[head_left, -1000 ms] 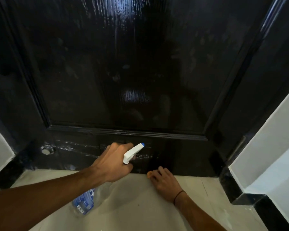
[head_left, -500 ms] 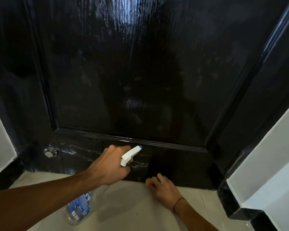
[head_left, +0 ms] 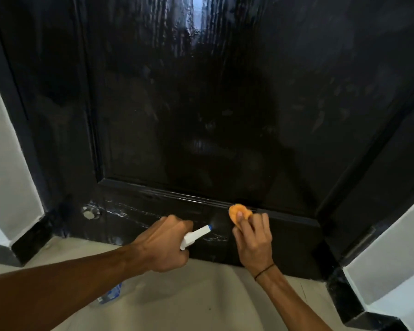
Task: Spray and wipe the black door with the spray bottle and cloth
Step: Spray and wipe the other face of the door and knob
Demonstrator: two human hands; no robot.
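The fingers of the left hand (head_left: 164, 244) are curling around the neck of the spray bottle (head_left: 195, 236) and gripping it. Its white nozzle with the blue tip is pointing at the bottom rail of the black door (head_left: 201, 103), very near the surface. The clear body of the bottle, with a blue label, is hanging below the left forearm, over the floor (head_left: 201, 302) in front of the door.

The fingers of the right hand (head_left: 252, 242) are pinching the orange cloth (head_left: 240, 212) and are pressing it on the door, just below the moulding at the bottom of the large panel. The cloth is lying to the right of the nozzle, close to it but apart. A thin black band (head_left: 264, 271) is sitting on the right wrist.

A small round metal fitting (head_left: 90, 212) is showing on the bottom rail of the door, well to the left of the left hand. White walls are standing on both sides of the door.
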